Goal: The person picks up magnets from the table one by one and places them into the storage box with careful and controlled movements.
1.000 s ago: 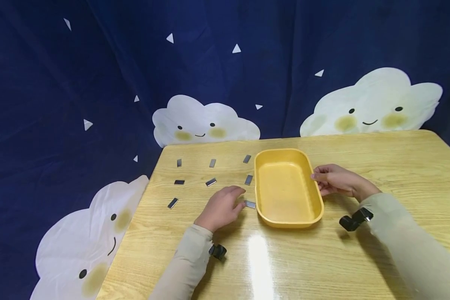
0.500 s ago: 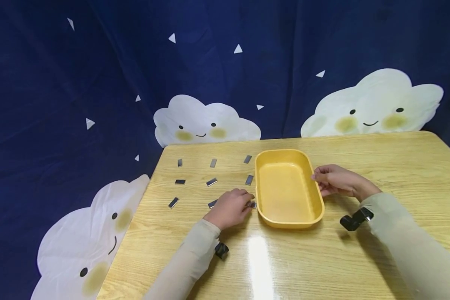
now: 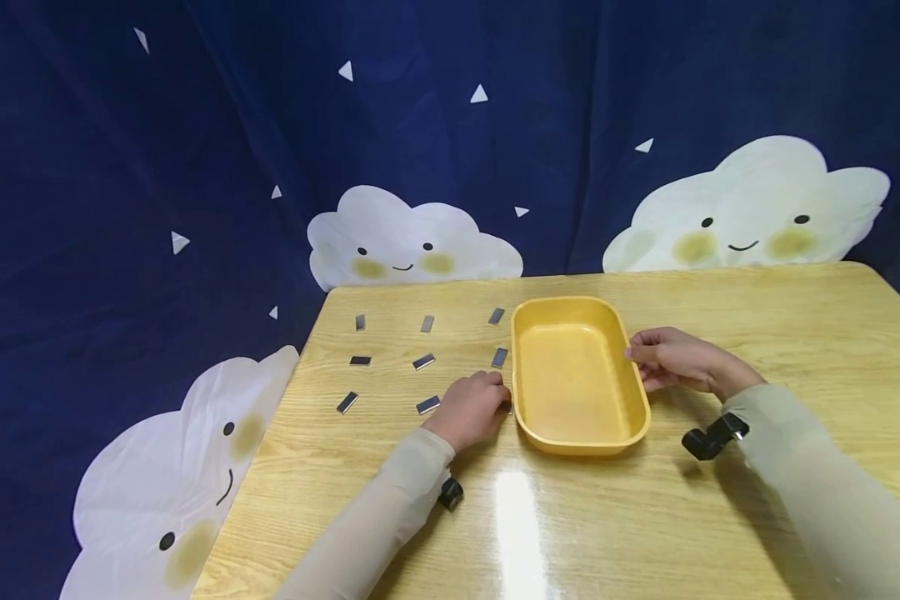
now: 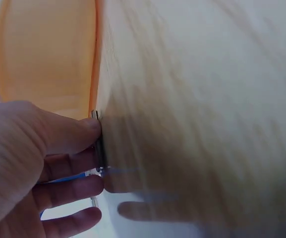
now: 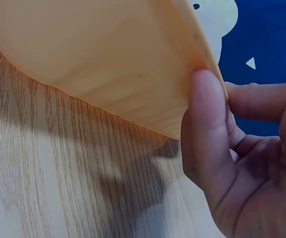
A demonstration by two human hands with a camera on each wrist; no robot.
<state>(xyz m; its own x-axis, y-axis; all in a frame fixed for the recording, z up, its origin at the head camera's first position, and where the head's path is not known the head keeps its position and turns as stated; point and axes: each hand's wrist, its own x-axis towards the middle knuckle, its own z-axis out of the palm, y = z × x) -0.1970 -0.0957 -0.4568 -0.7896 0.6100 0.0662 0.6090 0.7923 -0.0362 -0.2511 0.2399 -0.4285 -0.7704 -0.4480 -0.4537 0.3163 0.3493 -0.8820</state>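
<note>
My left hand is down on the table beside the near left side of a yellow plastic tray. Between its thumb and fingers it pinches a small, flat, dark rectangular piece with a shiny edge, mostly covered by the fingers in the head view. The other fingers are loosely bent near the tabletop. My right hand grips the tray's right rim, thumb and fingers on opposite sides of the wall. Nothing lies inside the tray.
Several similar rectangular pieces lie spread in rough rows left of the tray, such as a near piece and a back piece. A blue curtain with clouds hangs behind the wooden table.
My left hand has moved right to the piece beside the tray and closed its fingers on it, uncovering another piece behind it. The right hand keeps its hold on the tray.
</note>
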